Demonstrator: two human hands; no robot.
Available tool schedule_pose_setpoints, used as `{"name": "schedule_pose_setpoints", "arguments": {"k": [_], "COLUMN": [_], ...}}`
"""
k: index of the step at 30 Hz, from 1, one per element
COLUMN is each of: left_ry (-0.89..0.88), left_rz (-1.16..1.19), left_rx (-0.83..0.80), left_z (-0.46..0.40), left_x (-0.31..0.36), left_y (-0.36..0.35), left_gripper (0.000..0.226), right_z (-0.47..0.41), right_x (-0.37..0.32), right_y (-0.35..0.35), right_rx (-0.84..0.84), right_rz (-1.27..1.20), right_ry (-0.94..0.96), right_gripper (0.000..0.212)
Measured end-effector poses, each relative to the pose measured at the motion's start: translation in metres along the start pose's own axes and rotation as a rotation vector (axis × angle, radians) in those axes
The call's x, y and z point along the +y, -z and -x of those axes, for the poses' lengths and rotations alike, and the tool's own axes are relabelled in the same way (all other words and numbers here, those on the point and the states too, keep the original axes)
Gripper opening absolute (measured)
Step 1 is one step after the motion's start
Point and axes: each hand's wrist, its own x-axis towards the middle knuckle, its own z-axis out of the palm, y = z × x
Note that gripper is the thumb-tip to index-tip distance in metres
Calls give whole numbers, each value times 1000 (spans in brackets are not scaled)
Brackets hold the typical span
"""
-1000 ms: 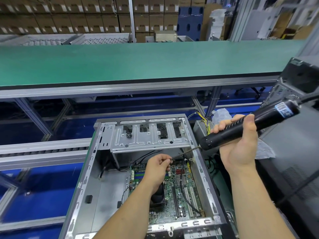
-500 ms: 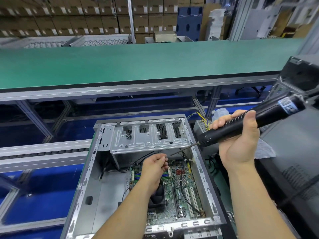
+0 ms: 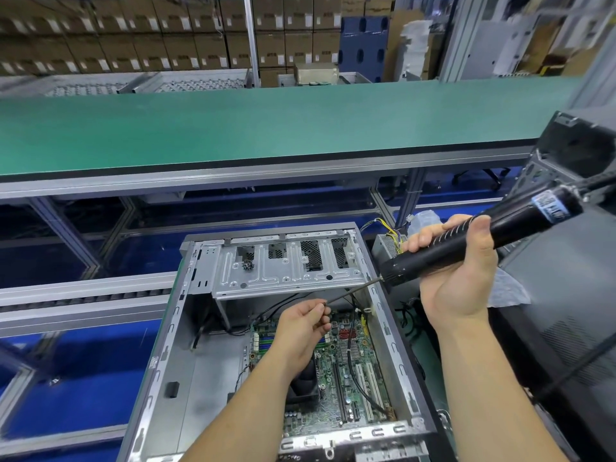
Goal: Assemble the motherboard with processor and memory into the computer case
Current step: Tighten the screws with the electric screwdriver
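Observation:
An open grey computer case (image 3: 200, 361) lies on its side in front of me. The green motherboard (image 3: 353, 371) sits inside it, with a black cooler partly hidden under my left arm. My right hand (image 3: 456, 271) grips a black electric screwdriver (image 3: 483, 238) held slantwise above the case's right wall. Its thin bit (image 3: 353, 291) points down-left to my left hand (image 3: 303, 331), whose fingertips pinch a small screw at the bit's tip. A small pile of screws (image 3: 247, 265) rests on the metal drive cage (image 3: 286, 268).
A green conveyor belt (image 3: 266, 128) runs across behind the case. A power supply with yellow wires (image 3: 386, 241) sits right of the case. Another dark case (image 3: 573, 295) stands at the far right, with the screwdriver's cable (image 3: 566, 375) crossing it. Cardboard boxes fill the background.
The screwdriver has lifted slightly and shifted right. My left hand stays at the bit's tip over the motherboard, with fingers pinched there.

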Motion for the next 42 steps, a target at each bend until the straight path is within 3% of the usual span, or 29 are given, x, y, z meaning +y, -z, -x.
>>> {"name": "schedule_pose_setpoints", "arguments": {"k": [23,36,39,42], "left_ry": [-13,-148,-207,-305], "left_rz": [-9,-310,-505,-701], "left_rx": [-25,-22,-32,-39], "left_z": [3,0,-1,1], "left_x": [3,-3,-5,-6], "left_y": [1,4,5,4], "left_gripper": [15,15,18,21], "right_z": [7,6,8,10], "right_x": [-4,-8,-8,-7], "right_y": [-4,-3,-7,-12], "right_rx": [47,-1,-36,-59], "right_rz": [46,84,132,198], "right_ry": [23,23,29,34], "right_gripper": [45,44,40,51]}}
